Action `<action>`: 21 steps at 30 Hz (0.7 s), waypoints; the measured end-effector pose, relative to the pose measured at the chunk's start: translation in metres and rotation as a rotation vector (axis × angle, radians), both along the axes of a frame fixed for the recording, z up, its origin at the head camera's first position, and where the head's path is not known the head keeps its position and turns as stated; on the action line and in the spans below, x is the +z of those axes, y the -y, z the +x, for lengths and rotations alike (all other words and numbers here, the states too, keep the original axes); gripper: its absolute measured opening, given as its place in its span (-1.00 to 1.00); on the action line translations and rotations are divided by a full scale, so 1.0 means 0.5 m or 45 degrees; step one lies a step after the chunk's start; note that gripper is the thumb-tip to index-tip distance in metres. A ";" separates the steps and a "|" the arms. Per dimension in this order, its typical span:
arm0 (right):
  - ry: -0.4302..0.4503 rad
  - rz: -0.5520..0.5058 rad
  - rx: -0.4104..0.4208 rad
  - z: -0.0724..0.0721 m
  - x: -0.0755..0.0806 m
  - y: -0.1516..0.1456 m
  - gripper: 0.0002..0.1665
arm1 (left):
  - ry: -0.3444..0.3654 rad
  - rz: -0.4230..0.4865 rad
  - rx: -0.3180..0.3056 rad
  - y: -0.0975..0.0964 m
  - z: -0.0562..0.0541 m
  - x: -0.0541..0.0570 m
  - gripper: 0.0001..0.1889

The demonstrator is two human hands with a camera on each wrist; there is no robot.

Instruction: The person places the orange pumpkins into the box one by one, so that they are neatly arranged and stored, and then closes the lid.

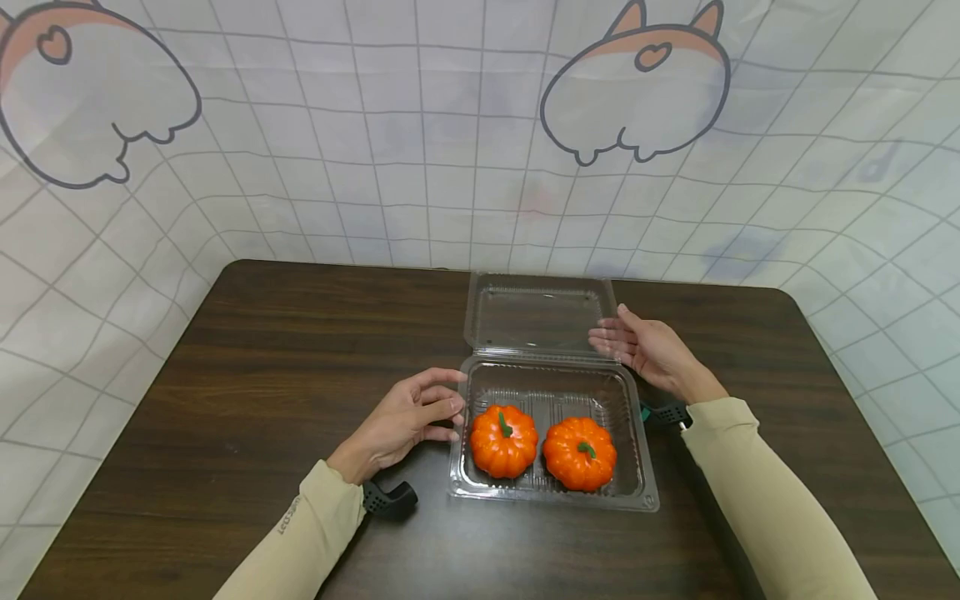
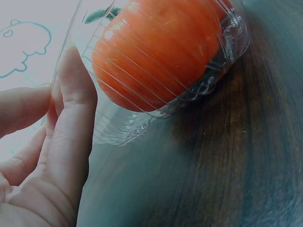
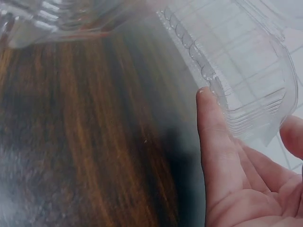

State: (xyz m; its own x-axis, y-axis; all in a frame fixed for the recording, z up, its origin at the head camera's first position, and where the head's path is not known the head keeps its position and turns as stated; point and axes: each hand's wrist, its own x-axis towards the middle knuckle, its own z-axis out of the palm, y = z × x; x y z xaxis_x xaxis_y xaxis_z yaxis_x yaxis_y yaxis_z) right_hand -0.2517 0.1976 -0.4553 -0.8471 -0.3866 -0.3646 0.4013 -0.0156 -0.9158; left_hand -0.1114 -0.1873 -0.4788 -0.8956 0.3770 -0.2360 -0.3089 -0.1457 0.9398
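A clear plastic clamshell container (image 1: 645, 467) stands on the table with its lid (image 1: 540, 312) folded back toward the wall. Two small orange pumpkins (image 1: 504, 442) with green stems sit side by side in its base. My left hand (image 1: 408, 417) pinches the base's left rim between thumb and fingers; the left wrist view shows one pumpkin (image 2: 156, 52) through the ribbed side. At the lid's right edge is my right hand (image 1: 656, 350), palm turned inward. Its fingers (image 3: 215, 137) are extended along the lid's underside, and the thumb stands apart from the rim.
The dark wood-grain table (image 1: 300, 350) extends to both sides of the container. A white grid-patterned cloth (image 1: 360, 167) with cartoon animal drawings hangs behind and beside it. Dark bands (image 1: 390, 500) are worn at both wrists, below light sleeves.
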 end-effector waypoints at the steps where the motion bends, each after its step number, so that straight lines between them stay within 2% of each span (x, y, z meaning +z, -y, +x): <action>1: 0.010 -0.015 -0.003 -0.001 0.001 -0.001 -0.14 | 0.000 0.001 0.000 0.000 0.000 0.000 -0.44; 12: 0.066 -0.126 0.037 -0.006 0.011 -0.015 -0.08 | -0.001 -0.010 0.010 -0.002 0.000 0.007 -0.44; 21: 0.021 -0.182 0.079 -0.007 0.025 -0.020 -0.10 | -0.016 0.009 -0.012 -0.004 -0.002 0.007 -0.43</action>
